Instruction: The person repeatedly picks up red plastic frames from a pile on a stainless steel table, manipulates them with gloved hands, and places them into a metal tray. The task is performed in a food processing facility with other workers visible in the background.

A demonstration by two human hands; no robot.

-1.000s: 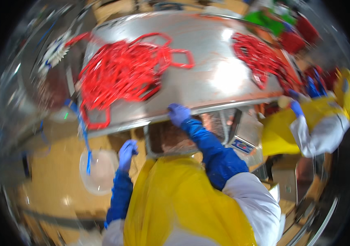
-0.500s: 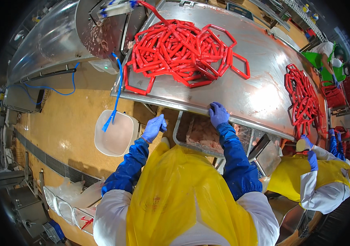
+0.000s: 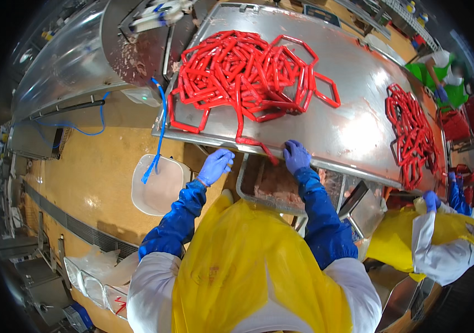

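A large pile of red linked sausages (image 3: 231, 72) lies on the steel table (image 3: 326, 130). One loose strand (image 3: 248, 141) runs from the pile toward me, its end drooping over the front edge between my hands. My left hand (image 3: 216, 167), in a purple-blue glove, is held just off that edge, fingers loosely bent and nothing visible in them. At the edge, my right hand (image 3: 297, 157) rests close beside the strand's end, fingers bent and apart, holding nothing that I can see. Below it, a clear tub (image 3: 242, 186) holds pale, pinkish meat.
Upper left stands a steel machine (image 3: 65, 61) with a blurred white part (image 3: 162, 15). A blue hose (image 3: 162, 119) hangs down to a white bin (image 3: 140, 202). A second sausage pile (image 3: 412, 130) lies at right, near a co-worker in a yellow apron (image 3: 398, 233). Another wears green (image 3: 453, 89).
The strand that stretched from the machine to the pile now lies across the table's front edge. My left hand has moved slightly right and up. The yellow-aproned co-worker's hands have shifted from the sausages.
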